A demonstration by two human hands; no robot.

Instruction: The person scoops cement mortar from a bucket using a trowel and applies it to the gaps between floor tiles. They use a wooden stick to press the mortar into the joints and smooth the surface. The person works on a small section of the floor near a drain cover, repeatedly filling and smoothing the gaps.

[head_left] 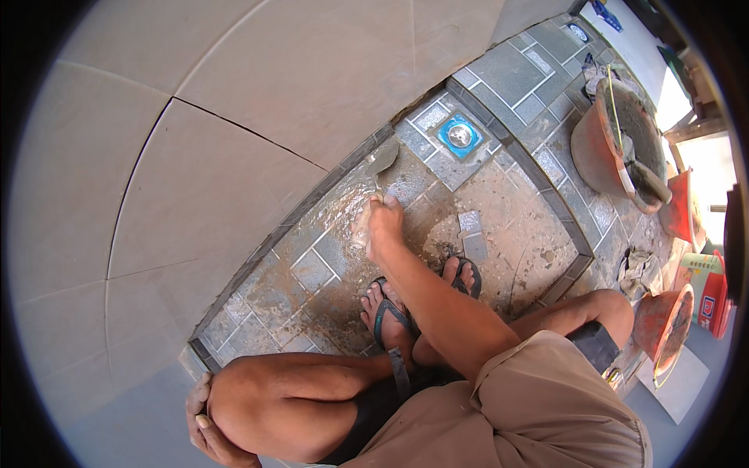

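Near edge first: left hand (204, 425) at 7 o'clock, cupped over the outside of the left knee (234, 394), fingers curled loosely on skin, holding no tool. Feet in dark flip-flops (390, 316) sit just below centre on the wet grey tiled floor (312, 269). Right hand (381, 226) reaches out at centre, arm straight, grip closed around a pale sponge-like pad (362, 230) that shows only at the hand's left edge; most of it is hidden under the palm. Pad is pressed flat on the tile, so it lies inside and under the grip, not beside it. Judged: soft, light, squashy, likely soaked and gritty, a bit slippery; best held across the top with the whole palm and fingers wrapped over the far edge. Just past the hand at 12 o'clock lies a trowel blade (382, 158) against the step edge. Further at 1 o'clock a blue-rimmed floor drain (459, 135). Far at 2 o'clock an orange mortar bucket (605, 144); another orange bucket (663, 331) at 4 o'clock.
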